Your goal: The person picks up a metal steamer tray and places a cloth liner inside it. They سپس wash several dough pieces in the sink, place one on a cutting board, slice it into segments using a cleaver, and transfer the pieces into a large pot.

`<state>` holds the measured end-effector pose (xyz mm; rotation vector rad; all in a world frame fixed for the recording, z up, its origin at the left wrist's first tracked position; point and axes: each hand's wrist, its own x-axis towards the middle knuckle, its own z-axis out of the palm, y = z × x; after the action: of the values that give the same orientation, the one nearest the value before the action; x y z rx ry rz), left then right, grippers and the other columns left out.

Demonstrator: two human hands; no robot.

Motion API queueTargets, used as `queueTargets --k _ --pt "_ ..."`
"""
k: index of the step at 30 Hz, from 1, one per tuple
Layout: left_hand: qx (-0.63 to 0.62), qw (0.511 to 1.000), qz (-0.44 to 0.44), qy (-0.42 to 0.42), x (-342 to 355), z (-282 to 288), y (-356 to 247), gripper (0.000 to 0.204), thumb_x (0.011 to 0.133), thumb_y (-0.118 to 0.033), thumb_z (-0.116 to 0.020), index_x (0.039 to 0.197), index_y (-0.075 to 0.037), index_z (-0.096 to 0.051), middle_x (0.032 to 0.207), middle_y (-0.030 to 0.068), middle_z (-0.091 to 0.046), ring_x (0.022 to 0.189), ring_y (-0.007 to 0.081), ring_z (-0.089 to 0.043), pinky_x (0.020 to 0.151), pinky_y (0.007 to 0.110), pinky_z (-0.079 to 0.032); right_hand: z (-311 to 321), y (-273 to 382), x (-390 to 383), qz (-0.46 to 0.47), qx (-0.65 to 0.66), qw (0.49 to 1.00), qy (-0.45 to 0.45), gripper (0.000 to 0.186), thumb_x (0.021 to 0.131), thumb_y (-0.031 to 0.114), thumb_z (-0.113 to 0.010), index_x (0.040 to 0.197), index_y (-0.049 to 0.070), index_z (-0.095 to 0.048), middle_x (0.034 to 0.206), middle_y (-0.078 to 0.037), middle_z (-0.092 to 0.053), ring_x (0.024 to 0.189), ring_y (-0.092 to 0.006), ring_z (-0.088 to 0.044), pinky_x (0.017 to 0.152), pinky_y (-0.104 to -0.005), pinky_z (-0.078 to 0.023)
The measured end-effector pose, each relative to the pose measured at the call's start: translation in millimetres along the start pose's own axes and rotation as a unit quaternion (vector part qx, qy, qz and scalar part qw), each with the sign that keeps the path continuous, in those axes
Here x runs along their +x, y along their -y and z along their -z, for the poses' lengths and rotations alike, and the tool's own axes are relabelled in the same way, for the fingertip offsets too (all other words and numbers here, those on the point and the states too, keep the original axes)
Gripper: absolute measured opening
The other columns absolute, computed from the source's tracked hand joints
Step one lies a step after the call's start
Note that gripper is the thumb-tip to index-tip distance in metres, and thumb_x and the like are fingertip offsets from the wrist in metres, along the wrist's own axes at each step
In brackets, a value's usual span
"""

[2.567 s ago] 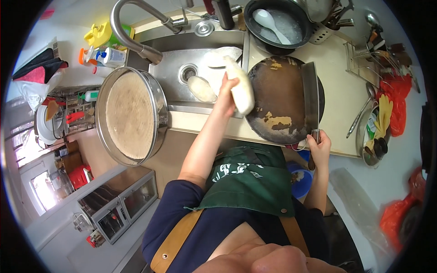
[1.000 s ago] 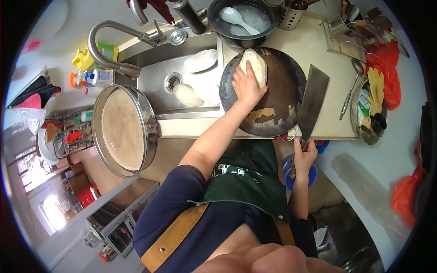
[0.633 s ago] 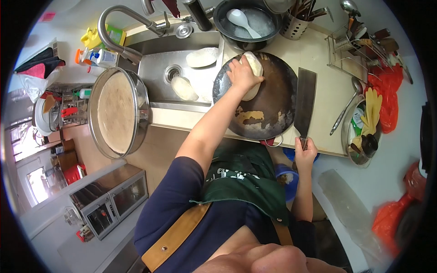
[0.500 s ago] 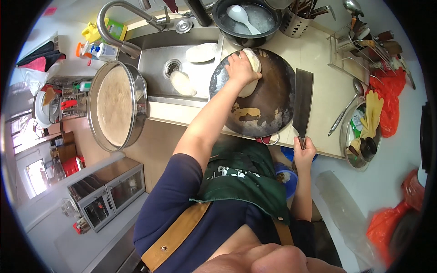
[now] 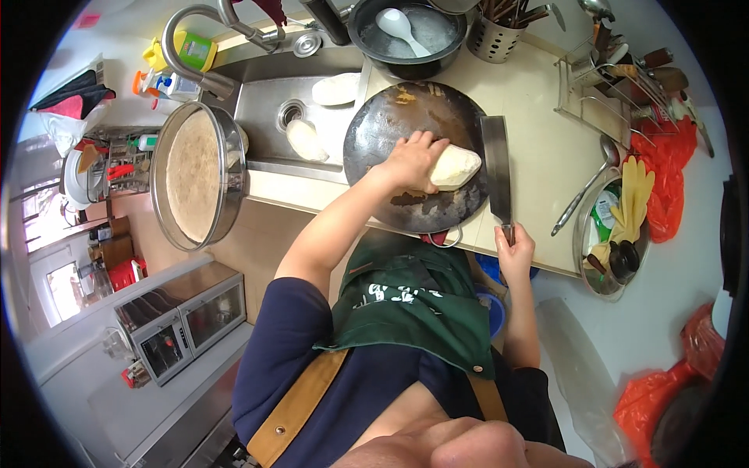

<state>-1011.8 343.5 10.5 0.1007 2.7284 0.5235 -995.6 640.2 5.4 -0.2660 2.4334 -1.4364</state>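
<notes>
Cream counter (image 5: 546,156) running along a pale kitchen wall, pretty crowded; steel sink (image 5: 253,105) set into its left part, with two pale tubers lying in it, one (image 5: 307,141) just beside the drain (image 5: 291,115), the other (image 5: 336,89) near the right wall; black pot (image 5: 406,69) behind, white spoon (image 5: 396,24) in the cloudy liquid. Off to the right there's a wire rack (image 5: 573,121), a ladle (image 5: 585,191) lying on the counter and a bowl (image 5: 589,269) with yellow gloves (image 5: 636,191) draped in it; a steel cabinet (image 5: 211,288) with glass doors sits way down on the left.

Middle of it all is a round dark board (image 5: 378,129), scuffed and worn in patches; one more tuber (image 5: 456,168) lies crosswise on it, lower right of the middle. Left hand (image 5: 413,164) is over its left end, half open with fingers bent around it and holding it to the board; the pale other end pokes out toward the cleaver (image 5: 497,168). Right hand (image 5: 515,249) is closed round the cleaver's handle by the counter's front edge; blade points away from the person, over the board's right rim, just beside the tuber's tip; can't tell if the two touch.
</notes>
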Motion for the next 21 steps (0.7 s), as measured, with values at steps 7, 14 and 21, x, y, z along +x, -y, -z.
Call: queueTargets --k 7,14,21 --pt "-0.020 0.994 0.046 -0.102 -9.7 -8.7 7.1 0.089 0.056 -0.035 -0.080 0.134 -0.010 -0.044 0.118 0.0161 -0.050 0.114 0.0323 -0.048 0.093 0.047 -0.040 -9.7 1.7 5.4 0.052 -0.075 0.996 0.006 0.033 0.083 0.008 -0.065 0.113 -0.001 -0.056 0.079 -0.015 -0.064 0.070 -0.0274 -0.063 0.066 -0.0360 -0.049" --pt "-0.020 0.989 0.070 -0.127 -8.5 2.2 33.7 0.091 0.055 -0.037 -0.080 0.134 -0.011 -0.042 0.118 0.0140 -0.050 0.113 0.0314 -0.049 0.091 0.046 -0.041 -17.9 28.3 4.4 0.070 -0.067 0.995 0.016 0.032 0.084 0.009 -0.065 0.113 -0.001 -0.056 0.078 -0.016 -0.063 0.068 -0.0264 -0.063 0.064 -0.0365 -0.049" --pt "-0.013 0.994 0.059 -0.093 -30.6 -4.1 25.0 0.092 0.054 -0.035 -0.081 0.135 -0.013 -0.043 0.117 0.0132 -0.050 0.112 0.0320 -0.048 0.089 0.046 -0.040 -31.0 40.8 4.9 0.124 -0.132 0.982 0.050 0.029 0.083 0.007 -0.063 0.110 -0.002 -0.055 0.082 -0.019 -0.063 0.070 -0.0346 -0.063 0.064 -0.0413 -0.049"
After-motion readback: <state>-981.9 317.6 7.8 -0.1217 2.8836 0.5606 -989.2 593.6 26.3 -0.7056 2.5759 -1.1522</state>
